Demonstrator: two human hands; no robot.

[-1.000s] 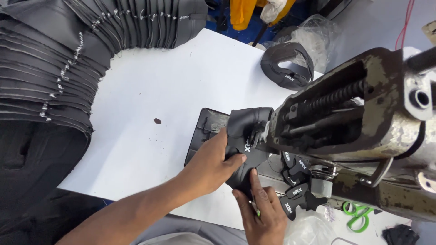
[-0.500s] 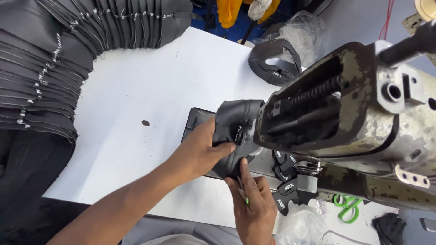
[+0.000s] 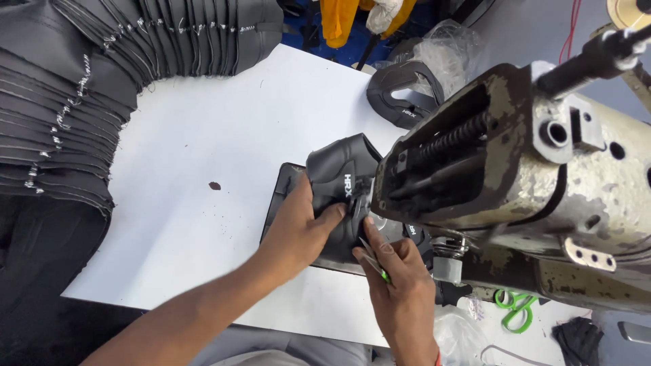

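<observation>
1. We see a black shoe piece [image 3: 339, 177] lying on a dark plate [image 3: 285, 196] on the white tabletop [image 3: 203, 135], right under the head of the sewing machine [image 3: 529, 176].
2. Our left hand [image 3: 298, 230] presses down on the shoe piece, fingers closed over its near edge.
3. Our right hand [image 3: 400, 285] touches the same piece from the near side and pinches a small green-tipped tool [image 3: 377, 266] between thumb and fingers.
4. A fanned stack of black cut pieces [image 3: 81, 102] curves around the far left of the tabletop.
5. Another black shoe piece [image 3: 403, 95] sits beyond the machine, and green scissors [image 3: 512, 308] lie near the right edge.
</observation>
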